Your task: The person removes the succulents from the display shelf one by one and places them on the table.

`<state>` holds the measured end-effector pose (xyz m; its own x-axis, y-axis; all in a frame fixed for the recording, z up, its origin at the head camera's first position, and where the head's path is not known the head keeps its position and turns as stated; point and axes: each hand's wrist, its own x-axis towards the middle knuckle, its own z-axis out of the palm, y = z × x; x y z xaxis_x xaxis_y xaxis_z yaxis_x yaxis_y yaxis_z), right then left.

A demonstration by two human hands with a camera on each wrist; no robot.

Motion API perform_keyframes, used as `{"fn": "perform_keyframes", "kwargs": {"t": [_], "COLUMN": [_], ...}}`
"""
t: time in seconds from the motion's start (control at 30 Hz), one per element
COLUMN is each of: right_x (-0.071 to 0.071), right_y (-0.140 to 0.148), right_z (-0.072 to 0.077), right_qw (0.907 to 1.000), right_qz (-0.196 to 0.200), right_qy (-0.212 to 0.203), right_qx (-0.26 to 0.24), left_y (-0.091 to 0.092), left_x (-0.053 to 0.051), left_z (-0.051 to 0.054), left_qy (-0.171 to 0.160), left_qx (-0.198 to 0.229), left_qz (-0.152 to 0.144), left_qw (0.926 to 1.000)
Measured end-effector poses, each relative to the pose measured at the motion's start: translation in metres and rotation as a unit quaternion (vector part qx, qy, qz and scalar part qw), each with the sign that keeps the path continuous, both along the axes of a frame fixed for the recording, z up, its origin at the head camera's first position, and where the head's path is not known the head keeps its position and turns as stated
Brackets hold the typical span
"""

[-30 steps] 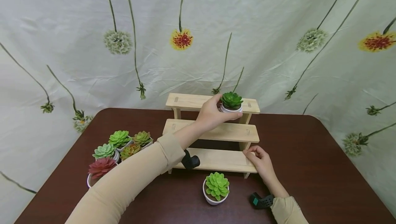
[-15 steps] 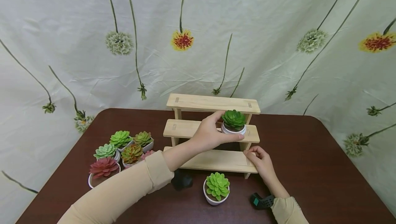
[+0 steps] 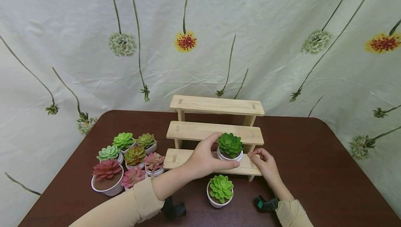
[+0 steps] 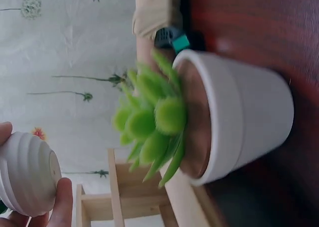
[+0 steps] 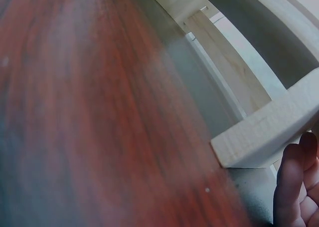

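My left hand (image 3: 203,159) grips a dark green potted succulent (image 3: 230,146) by its white pot, in front of the bottom tier of a three-tier wooden stand (image 3: 216,131). In the left wrist view the ribbed pot (image 4: 31,172) sits tilted between thumb and fingers. Whether it touches the tier cannot be told. At the stand's right end, my right hand (image 3: 266,166) pinches the edge of the bottom tier; the right wrist view has its curled fingers (image 5: 294,182) by the wood. A light green succulent (image 3: 221,189) in a white pot stands on the table before the stand.
Several potted succulents, among them a red one (image 3: 107,169) and a pink one (image 3: 154,162), cluster at the left of the dark brown table (image 3: 313,171). A flowered cloth (image 3: 266,39) hangs behind. Black wrist devices (image 3: 265,204) sit on both wrists.
My left hand has brought the dark green succulent down from the top tier, past the middle one, to the bottom tier and nearer to me. The right hand stays at the stand's right end.
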<state>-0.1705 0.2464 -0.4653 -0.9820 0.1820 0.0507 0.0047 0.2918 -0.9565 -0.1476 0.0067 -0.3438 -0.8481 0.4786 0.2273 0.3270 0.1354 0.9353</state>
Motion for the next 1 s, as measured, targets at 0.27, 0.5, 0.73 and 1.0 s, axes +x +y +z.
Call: {"fn": "perform_keyframes", "kwargs": {"t": [0.27, 0.5, 0.73, 1.0], "right_x": [0.001, 0.000, -0.001, -0.001], "right_y": [0.000, 0.000, 0.000, 0.000], "right_z": [0.000, 0.000, -0.001, 0.000], "right_qw": [0.9999, 1.0000, 1.0000, 1.0000], "right_qz": [-0.001, 0.000, -0.003, -0.002], "right_qy": [-0.006, -0.003, 0.005, 0.004], "right_qx": [-0.012, -0.008, 0.001, 0.002], "left_y": [-0.005, -0.012, -0.016, -0.023], "left_x": [0.018, 0.033, 0.042, 0.050], "left_z": [-0.010, -0.023, -0.038, -0.039], "left_qy": [-0.073, -0.084, -0.093, -0.093], "left_qx": [0.032, 0.044, 0.052, 0.064], "left_qz": [-0.024, -0.042, -0.036, -0.018], "left_qw": [0.9966, 0.9946, 0.9936, 0.9934]}}
